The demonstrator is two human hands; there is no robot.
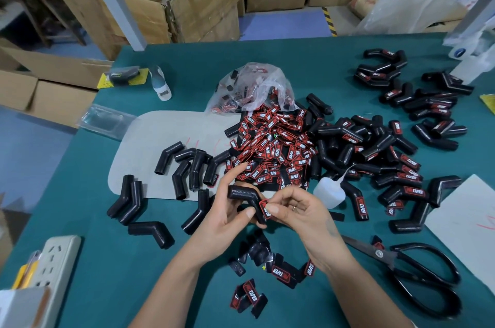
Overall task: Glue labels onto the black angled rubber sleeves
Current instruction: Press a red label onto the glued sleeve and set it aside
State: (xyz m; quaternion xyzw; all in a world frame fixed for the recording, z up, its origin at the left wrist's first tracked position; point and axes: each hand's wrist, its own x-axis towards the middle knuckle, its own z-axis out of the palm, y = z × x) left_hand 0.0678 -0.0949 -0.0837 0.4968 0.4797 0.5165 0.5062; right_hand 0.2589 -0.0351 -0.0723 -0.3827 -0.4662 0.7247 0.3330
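Black rubber sleeve sits gripped in my left hand, its bend up and the lower leg slanting down toward my right. Against that leg my right hand pinches a label, its long axis along the leg. I'd judge pressing it flat comes next.

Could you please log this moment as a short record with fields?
left hand: holds a sleeve
right hand: pinches a label against that sleeve's lower leg
glue bottle: lying on the table, right of the hands
label pile: spilling from a bag
bare sleeves: to the left
labelled sleeves: to the right
scissors: near right
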